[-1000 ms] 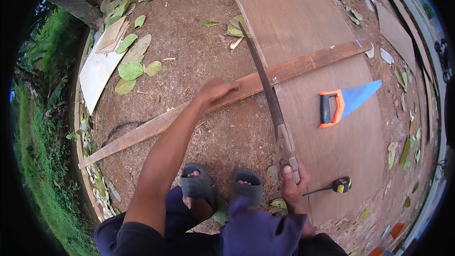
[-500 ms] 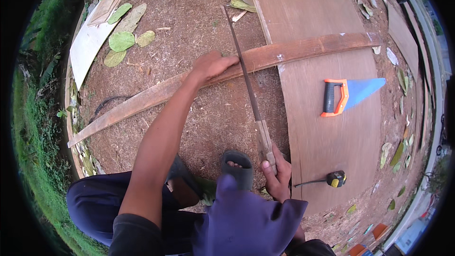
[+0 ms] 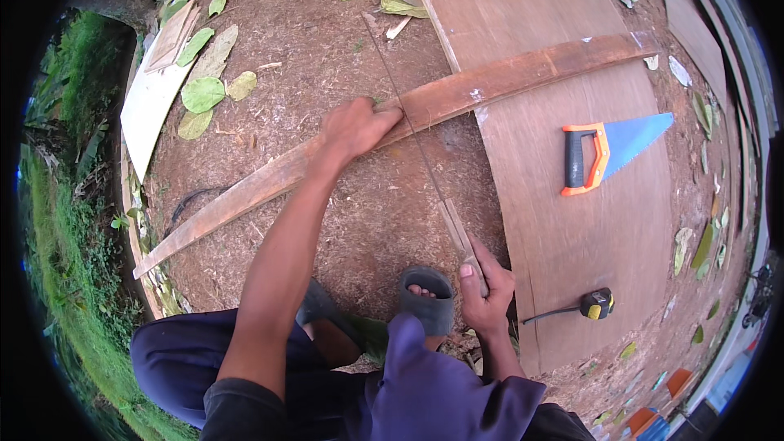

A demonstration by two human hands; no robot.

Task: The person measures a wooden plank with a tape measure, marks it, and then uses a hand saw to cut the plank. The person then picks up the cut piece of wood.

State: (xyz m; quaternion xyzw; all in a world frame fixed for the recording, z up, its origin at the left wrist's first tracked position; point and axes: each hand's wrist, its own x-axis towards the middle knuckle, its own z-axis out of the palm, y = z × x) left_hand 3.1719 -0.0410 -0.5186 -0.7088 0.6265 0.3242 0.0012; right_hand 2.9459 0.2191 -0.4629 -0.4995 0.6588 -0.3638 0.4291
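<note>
A long reddish-brown wooden plank (image 3: 531, 73) runs slantwise from lower left to upper right, its right part lying across a plywood sheet (image 3: 563, 245). My left hand (image 3: 358, 129) is closed over the plank, its thumb side close to the saw blade. In my right hand (image 3: 487, 286) is the wooden handle of a handsaw (image 3: 454, 227), fingers wrapped round it. The saw's thin dark blade, seen almost edge-on, crosses the plank just right of my left hand, left of the plywood's edge. How deep any cut goes, I cannot tell.
On the plywood lie a second handsaw (image 3: 616, 151) with blue blade and orange-black handle, and a black-and-yellow tape measure (image 3: 597, 304). My sandalled foot (image 3: 426, 294) is near the plywood's left edge. A pale board (image 3: 147, 118) and large leaves (image 3: 202, 95) lie at left.
The saw blade has turned from showing some of its side to a thin edge-on line, still across the plank. Both hands keep their holds. The whole view has shifted slightly.
</note>
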